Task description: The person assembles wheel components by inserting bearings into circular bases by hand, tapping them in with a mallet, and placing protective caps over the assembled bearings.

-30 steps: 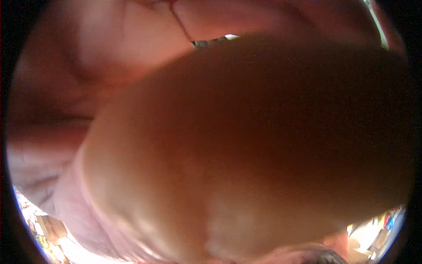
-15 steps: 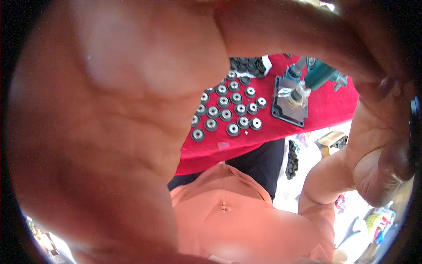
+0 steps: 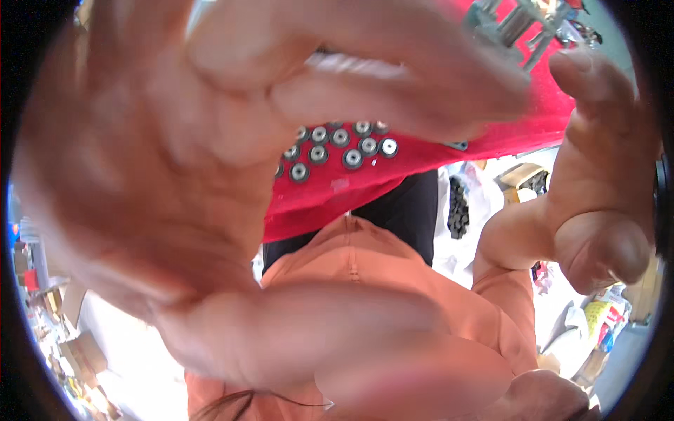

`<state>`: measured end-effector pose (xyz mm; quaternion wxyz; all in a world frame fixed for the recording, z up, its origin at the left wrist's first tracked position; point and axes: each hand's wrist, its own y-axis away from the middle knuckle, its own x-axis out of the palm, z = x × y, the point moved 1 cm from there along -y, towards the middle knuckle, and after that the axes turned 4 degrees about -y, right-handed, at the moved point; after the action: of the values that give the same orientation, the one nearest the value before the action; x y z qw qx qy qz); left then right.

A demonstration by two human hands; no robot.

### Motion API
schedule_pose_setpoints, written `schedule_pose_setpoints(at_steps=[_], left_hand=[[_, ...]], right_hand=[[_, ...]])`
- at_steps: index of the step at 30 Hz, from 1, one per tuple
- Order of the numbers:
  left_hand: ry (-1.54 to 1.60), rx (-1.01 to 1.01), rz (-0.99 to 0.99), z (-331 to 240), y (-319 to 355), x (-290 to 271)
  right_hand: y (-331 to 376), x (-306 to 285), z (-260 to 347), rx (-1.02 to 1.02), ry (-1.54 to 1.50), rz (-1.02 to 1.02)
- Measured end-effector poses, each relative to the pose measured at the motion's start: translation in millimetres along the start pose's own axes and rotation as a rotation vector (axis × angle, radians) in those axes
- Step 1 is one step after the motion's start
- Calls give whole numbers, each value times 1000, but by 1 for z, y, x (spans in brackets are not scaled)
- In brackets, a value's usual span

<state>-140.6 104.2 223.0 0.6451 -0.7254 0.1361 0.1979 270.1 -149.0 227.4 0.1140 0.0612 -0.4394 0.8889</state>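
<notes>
My left hand (image 3: 175, 161) is very close to the camera and fills much of the left side. Its fingers reach right across the top and its thumb stretches out below, wide apart, with nothing between them. My right hand (image 3: 597, 175) is raised at the right side, a finger and the thumb apart, beside a dark edge (image 3: 661, 203) at the rim; I cannot tell if they touch. Beyond the hands, several black round parts with silver metal centres (image 3: 340, 137) lie on a red cloth (image 3: 309, 210), partly hidden by my left fingers.
A greenish metal bench device (image 3: 516, 28) stands at the far end of the cloth, partly covered by my left fingertips. Below the cloth's right edge are a bag with black pieces (image 3: 458, 210) and an open carton (image 3: 523, 179). Cardboard boxes (image 3: 84, 354) stand at the lower left.
My left hand has spread, with its fingers and thumb now showing apart. My right finger has come away from the left fingers. The view has shifted, so the cloth and parts sit higher.
</notes>
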Motion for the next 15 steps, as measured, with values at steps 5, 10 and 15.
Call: schedule_pose_setpoints(at_steps=[5,10,15], left_hand=[[-37,75,-23,8,-25,5],[-26,20,32,19,-19,13],[-28,-33,71,27,2,22]], right_hand=[[5,-9,24,-102,79,-23],[20,-9,34,-48,153,-85],[37,-7,41,0,225,-121]])
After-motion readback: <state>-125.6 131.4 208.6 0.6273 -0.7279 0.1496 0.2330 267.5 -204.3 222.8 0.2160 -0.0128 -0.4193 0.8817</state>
